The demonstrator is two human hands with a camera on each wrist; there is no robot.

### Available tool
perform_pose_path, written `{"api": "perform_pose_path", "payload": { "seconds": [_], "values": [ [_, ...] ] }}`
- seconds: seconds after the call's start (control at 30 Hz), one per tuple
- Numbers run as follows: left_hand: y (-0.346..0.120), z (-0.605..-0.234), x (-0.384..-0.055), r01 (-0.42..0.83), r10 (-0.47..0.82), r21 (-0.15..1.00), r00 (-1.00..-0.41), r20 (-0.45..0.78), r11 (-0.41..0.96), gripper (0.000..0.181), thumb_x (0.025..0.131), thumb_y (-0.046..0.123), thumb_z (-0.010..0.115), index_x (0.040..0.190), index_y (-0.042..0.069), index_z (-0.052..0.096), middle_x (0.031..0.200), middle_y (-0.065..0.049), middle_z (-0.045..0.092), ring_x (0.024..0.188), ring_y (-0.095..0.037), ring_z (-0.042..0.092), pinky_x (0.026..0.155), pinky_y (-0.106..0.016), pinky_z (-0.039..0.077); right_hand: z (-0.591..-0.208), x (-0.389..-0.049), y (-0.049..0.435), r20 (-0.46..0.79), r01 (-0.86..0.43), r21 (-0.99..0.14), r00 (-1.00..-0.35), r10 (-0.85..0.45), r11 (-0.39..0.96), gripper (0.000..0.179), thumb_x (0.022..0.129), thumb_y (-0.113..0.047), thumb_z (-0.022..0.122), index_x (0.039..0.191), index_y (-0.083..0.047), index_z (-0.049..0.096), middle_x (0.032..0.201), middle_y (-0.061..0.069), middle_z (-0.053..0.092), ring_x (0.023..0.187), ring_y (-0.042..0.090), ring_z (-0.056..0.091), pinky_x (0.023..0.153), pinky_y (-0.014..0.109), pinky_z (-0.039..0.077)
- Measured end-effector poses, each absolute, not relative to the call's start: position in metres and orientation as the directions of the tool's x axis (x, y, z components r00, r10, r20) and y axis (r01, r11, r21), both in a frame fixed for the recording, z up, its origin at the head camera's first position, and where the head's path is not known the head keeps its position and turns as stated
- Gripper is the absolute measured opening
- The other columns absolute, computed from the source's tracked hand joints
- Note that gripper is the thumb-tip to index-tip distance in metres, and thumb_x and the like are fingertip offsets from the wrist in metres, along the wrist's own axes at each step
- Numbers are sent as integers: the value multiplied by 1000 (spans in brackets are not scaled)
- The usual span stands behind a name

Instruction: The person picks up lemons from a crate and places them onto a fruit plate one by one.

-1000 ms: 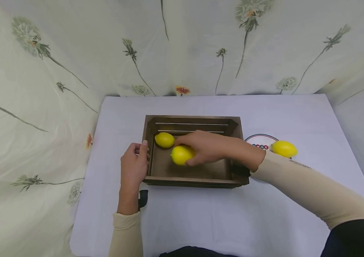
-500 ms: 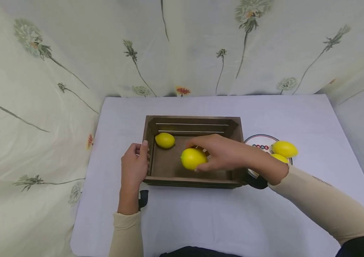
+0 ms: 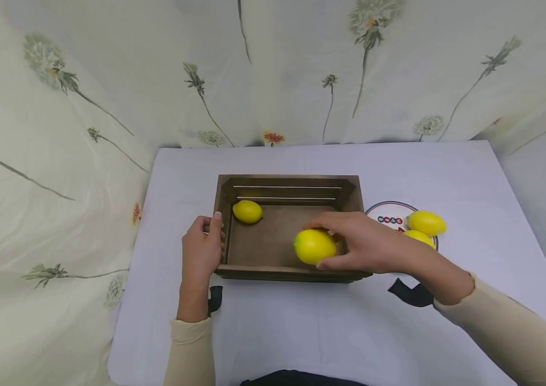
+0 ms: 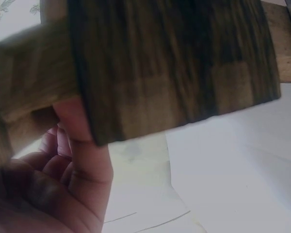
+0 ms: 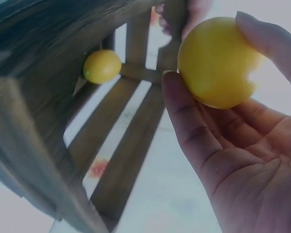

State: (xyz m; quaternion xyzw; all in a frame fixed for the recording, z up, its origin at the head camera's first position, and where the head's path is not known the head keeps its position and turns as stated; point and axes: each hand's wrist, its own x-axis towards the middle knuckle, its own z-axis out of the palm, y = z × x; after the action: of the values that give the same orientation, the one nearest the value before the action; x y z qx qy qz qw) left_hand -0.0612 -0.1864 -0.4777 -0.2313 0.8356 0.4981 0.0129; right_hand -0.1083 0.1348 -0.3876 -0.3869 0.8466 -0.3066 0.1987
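A dark brown wooden crate (image 3: 282,271) with slatted sides stands mid-table in the head view. My left hand (image 3: 200,249) grips its left end, the thumb on the outside in the left wrist view, where the fingers (image 4: 85,170) hook at a slat. Over the crate's right front part, my right hand (image 3: 364,241) pinches a yellow lemon (image 3: 314,246) between thumb and fingertips. The right wrist view shows this lemon (image 5: 218,63) raised above the crate's rim. Another lemon (image 3: 247,212) lies in the crate's back left corner.
To the right of the crate lies a round white plate (image 3: 379,210) with a dark rim and printed dots. Two lemons rest there, one farther back (image 3: 427,222) and one (image 3: 419,236) partly behind my right wrist. A floral cloth backs the white table (image 3: 273,321).
My right hand has carried the lemon rightward and toward the front, up from the crate's middle. More of the plate and its second lemon now shows. My left hand stays put.
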Motion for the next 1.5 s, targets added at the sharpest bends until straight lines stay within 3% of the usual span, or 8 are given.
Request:
{"api": "perform_pose_path", "payload": {
  "seconds": [0.17, 0.4, 0.53, 0.67, 0.9, 1.2, 1.4, 1.5],
  "values": [
    [-186, -477, -61, -393, -372, 829, -895, -245, 399, 49, 108, 54, 48, 118, 9, 64, 96, -9, 68, 80, -26, 66, 65, -37, 55, -382, -102, 153, -71, -536, -637, -675, -735, 554, 59, 85, -27, 89, 138, -23, 62, 123, -16, 64, 96, 9, 59, 84, 37, 54],
    [-186, -479, -61, -388, -372, 834, -896, -242, 392, 50, 108, 55, 48, 116, 9, 64, 95, -9, 67, 79, -26, 66, 64, -37, 54, -378, -93, 178, -61, -505, -622, -731, -680, 599, 55, 86, -24, 88, 136, -21, 64, 111, -16, 67, 91, 7, 60, 76, 29, 54],
    [-186, -481, -60, -379, -371, 839, -899, -234, 391, 50, 108, 56, 49, 115, 9, 64, 94, -9, 68, 77, -26, 66, 62, -37, 54, -379, -86, 193, -86, -467, -612, -763, -641, 638, 58, 86, -27, 88, 138, -21, 63, 115, -14, 67, 97, 6, 63, 79, 30, 57],
    [-186, -482, -60, -380, -370, 838, -899, -234, 392, 51, 108, 57, 48, 116, 8, 64, 94, -9, 67, 76, -26, 66, 61, -36, 54, -381, -82, 206, -25, -500, -601, -769, -639, 624, 59, 85, -22, 90, 137, -19, 64, 123, -11, 67, 97, 5, 63, 81, 29, 58],
    [-186, -481, -59, -384, -371, 839, -897, -241, 385, 50, 108, 55, 49, 117, 8, 64, 94, -10, 67, 76, -26, 65, 62, -36, 54, -386, -80, 223, 46, -512, -577, -798, -601, 636, 61, 81, -17, 93, 134, -24, 65, 120, -16, 65, 94, 3, 59, 80, 23, 55],
    [-186, -482, -60, -380, -373, 843, -897, -236, 380, 48, 108, 54, 50, 116, 9, 64, 94, -10, 67, 76, -26, 65, 62, -37, 54, -402, -85, 245, 30, -454, -549, -850, -526, 702, 63, 82, -17, 91, 138, -18, 63, 120, -9, 65, 96, 10, 60, 79, 29, 60],
    [-186, -484, -60, -379, -375, 844, -897, -234, 380, 50, 108, 55, 49, 115, 9, 64, 94, -10, 67, 76, -26, 66, 62, -36, 54, -411, -92, 257, -9, -404, -539, -875, -484, 739, 64, 87, -19, 88, 143, -7, 59, 122, 9, 70, 98, 26, 68, 82, 50, 60],
    [-186, -483, -60, -379, -373, 844, -897, -235, 379, 49, 108, 55, 49, 115, 8, 64, 94, -10, 67, 76, -26, 66, 62, -37, 55, -418, -97, 263, -34, -376, -527, -887, -461, 762, 66, 88, -21, 87, 144, -2, 57, 123, 16, 69, 101, 33, 68, 83, 54, 59]
  ]
}}
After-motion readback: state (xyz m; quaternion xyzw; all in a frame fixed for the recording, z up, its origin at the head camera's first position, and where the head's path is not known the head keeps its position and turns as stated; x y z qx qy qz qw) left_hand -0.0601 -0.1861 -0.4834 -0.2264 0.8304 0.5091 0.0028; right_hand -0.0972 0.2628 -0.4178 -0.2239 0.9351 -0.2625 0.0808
